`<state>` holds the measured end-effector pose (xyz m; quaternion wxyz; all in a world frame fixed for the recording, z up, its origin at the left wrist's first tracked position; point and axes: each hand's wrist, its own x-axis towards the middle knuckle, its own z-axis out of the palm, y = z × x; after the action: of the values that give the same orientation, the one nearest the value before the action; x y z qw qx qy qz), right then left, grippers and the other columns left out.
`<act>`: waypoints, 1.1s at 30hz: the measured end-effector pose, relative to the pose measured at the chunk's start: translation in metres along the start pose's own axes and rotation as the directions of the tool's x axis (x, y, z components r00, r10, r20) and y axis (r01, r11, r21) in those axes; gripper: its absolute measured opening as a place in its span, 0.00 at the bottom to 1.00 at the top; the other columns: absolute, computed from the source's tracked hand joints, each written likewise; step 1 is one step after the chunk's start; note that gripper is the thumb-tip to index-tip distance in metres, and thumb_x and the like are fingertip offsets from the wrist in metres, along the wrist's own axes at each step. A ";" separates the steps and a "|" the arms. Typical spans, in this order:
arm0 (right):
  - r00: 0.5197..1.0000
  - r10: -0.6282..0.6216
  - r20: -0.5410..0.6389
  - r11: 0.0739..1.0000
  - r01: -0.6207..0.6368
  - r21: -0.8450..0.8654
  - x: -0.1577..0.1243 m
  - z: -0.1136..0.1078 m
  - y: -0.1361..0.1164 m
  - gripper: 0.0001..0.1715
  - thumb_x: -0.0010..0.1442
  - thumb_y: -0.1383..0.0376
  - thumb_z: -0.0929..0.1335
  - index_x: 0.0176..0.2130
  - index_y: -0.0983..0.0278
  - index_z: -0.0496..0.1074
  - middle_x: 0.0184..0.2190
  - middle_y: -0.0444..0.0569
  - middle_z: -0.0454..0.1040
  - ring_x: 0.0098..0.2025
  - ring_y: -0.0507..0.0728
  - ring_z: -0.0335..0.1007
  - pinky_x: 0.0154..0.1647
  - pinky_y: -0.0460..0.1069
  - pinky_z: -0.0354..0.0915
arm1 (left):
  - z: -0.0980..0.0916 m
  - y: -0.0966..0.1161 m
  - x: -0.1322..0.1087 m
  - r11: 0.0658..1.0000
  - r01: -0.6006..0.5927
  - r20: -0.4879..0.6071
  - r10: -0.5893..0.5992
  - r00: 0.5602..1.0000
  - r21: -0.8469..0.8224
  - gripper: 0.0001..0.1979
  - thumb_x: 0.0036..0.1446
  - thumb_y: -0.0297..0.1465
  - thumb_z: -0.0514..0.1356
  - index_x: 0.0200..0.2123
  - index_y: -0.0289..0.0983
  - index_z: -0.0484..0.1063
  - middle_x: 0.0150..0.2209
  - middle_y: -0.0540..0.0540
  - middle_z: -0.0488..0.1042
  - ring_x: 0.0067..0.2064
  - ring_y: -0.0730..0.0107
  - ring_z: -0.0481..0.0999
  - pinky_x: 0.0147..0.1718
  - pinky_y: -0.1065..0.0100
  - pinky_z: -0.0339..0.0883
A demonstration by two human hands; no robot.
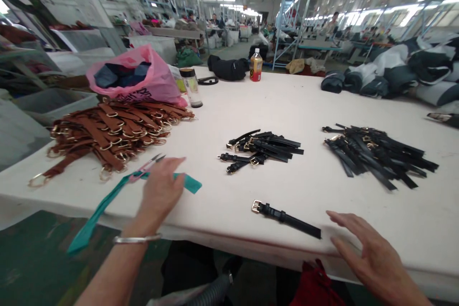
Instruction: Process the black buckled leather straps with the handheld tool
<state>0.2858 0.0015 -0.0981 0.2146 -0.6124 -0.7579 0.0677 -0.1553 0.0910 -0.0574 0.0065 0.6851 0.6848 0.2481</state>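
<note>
My left hand (163,191), with a silver bangle at the wrist, is over a teal ribbon (103,208) and beside pink-handled snips (145,168); its fingers are apart. My right hand (369,248) is open near the table's front edge, thumb and fingers spread, just right of a single black buckled strap (289,220) that it does not visibly touch. Two piles of black straps lie farther back, one in the middle (267,148) and a larger one at the right (376,153). Brown straps with metal rings (111,134) are heaped at the left.
On the white table (215,205) stand a pink bag (143,81) with dark cloth, a clear jar (192,88) and a drink bottle (256,66). A black pouch (229,68) lies beside the bottle. Dark and white bundles (401,71) line the back right.
</note>
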 end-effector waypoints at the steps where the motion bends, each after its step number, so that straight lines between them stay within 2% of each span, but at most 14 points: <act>1: 0.999 -0.038 0.009 0.999 0.038 0.007 0.005 0.006 -0.014 0.25 0.54 0.56 0.67 0.51 0.56 0.67 0.46 0.49 0.72 0.47 0.61 0.68 0.46 0.55 0.64 | 0.010 0.022 -0.010 0.996 -0.069 0.045 0.072 0.996 -0.054 0.15 0.58 0.32 0.58 0.48 0.37 0.67 0.52 0.41 0.69 0.51 0.53 0.69 0.47 0.45 0.64; 3: 0.995 -0.092 0.037 0.996 0.091 0.021 0.020 0.020 -0.041 0.23 0.53 0.56 0.68 0.49 0.58 0.69 0.44 0.50 0.72 0.45 0.62 0.67 0.44 0.56 0.63 | 0.030 0.066 -0.030 0.961 -0.210 0.157 0.238 0.958 -0.179 0.14 0.58 0.32 0.58 0.48 0.37 0.68 0.48 0.43 0.72 0.48 0.56 0.71 0.45 0.49 0.67; 5: 0.988 -0.129 0.084 0.991 0.126 0.038 0.034 0.033 -0.062 0.21 0.53 0.58 0.69 0.47 0.58 0.70 0.42 0.50 0.73 0.42 0.61 0.67 0.42 0.56 0.62 | 0.045 0.103 -0.047 0.915 -0.299 0.220 0.361 0.906 -0.271 0.15 0.57 0.33 0.59 0.49 0.38 0.67 0.48 0.43 0.72 0.47 0.56 0.72 0.44 0.50 0.68; 7: 0.982 -0.151 0.115 0.988 0.146 0.050 0.045 0.042 -0.074 0.16 0.54 0.60 0.69 0.44 0.59 0.71 0.38 0.49 0.73 0.40 0.60 0.66 0.41 0.56 0.60 | 0.053 0.126 -0.056 0.895 -0.328 0.248 0.406 0.879 -0.302 0.15 0.57 0.34 0.58 0.48 0.38 0.68 0.47 0.43 0.72 0.47 0.56 0.72 0.44 0.50 0.67; 9: 0.980 -0.164 0.115 0.985 0.158 0.063 0.049 0.049 -0.078 0.12 0.55 0.61 0.68 0.41 0.59 0.71 0.36 0.49 0.72 0.39 0.60 0.65 0.40 0.55 0.59 | 0.056 0.136 -0.061 0.898 -0.325 0.267 0.405 0.875 -0.298 0.12 0.57 0.33 0.58 0.45 0.37 0.69 0.44 0.45 0.73 0.45 0.57 0.72 0.43 0.50 0.67; 16: 0.969 -0.244 0.041 0.955 0.233 0.185 0.045 0.061 -0.074 0.11 0.58 0.65 0.65 0.43 0.62 0.69 0.37 0.51 0.70 0.39 0.58 0.63 0.40 0.54 0.58 | 0.061 0.140 -0.067 0.901 -0.298 0.296 0.392 0.871 -0.316 0.09 0.58 0.33 0.58 0.41 0.36 0.70 0.43 0.45 0.73 0.43 0.59 0.73 0.42 0.51 0.67; 19: 0.960 -0.275 0.043 0.928 0.254 0.273 0.048 0.063 -0.075 0.09 0.59 0.66 0.65 0.42 0.62 0.70 0.36 0.50 0.70 0.39 0.57 0.63 0.39 0.52 0.59 | 0.065 0.143 -0.068 0.893 -0.292 0.289 0.396 0.871 -0.343 0.07 0.57 0.31 0.58 0.39 0.36 0.71 0.41 0.46 0.73 0.42 0.60 0.73 0.42 0.52 0.66; 25: 0.968 -0.234 0.090 0.912 0.186 0.364 0.057 0.066 -0.075 0.09 0.53 0.66 0.70 0.38 0.61 0.72 0.32 0.46 0.72 0.37 0.55 0.64 0.39 0.49 0.60 | 0.073 0.142 -0.068 0.859 -0.300 0.234 0.420 0.877 -0.415 0.05 0.54 0.24 0.60 0.35 0.37 0.71 0.35 0.47 0.72 0.40 0.58 0.71 0.43 0.51 0.65; 28: 0.974 -0.193 0.115 0.925 0.142 0.352 0.061 0.071 -0.075 0.14 0.49 0.61 0.73 0.38 0.61 0.73 0.32 0.45 0.73 0.37 0.55 0.66 0.39 0.48 0.59 | 0.081 0.135 -0.066 0.830 -0.325 0.206 0.452 0.868 -0.454 0.05 0.55 0.26 0.59 0.36 0.37 0.71 0.36 0.43 0.73 0.40 0.56 0.72 0.40 0.53 0.68; 33: 0.970 -0.176 0.165 0.937 0.114 0.329 0.063 0.078 -0.079 0.25 0.44 0.49 0.73 0.40 0.58 0.74 0.33 0.44 0.74 0.36 0.55 0.68 0.36 0.47 0.58 | 0.090 0.118 -0.061 0.794 -0.387 0.177 0.513 0.840 -0.468 0.07 0.57 0.28 0.57 0.39 0.39 0.71 0.37 0.43 0.75 0.40 0.61 0.75 0.38 0.63 0.73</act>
<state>0.1729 0.0551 -0.1236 0.2405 -0.5026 -0.7975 0.2313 -0.0100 0.0562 -0.1151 0.1937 0.8413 0.4222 0.2764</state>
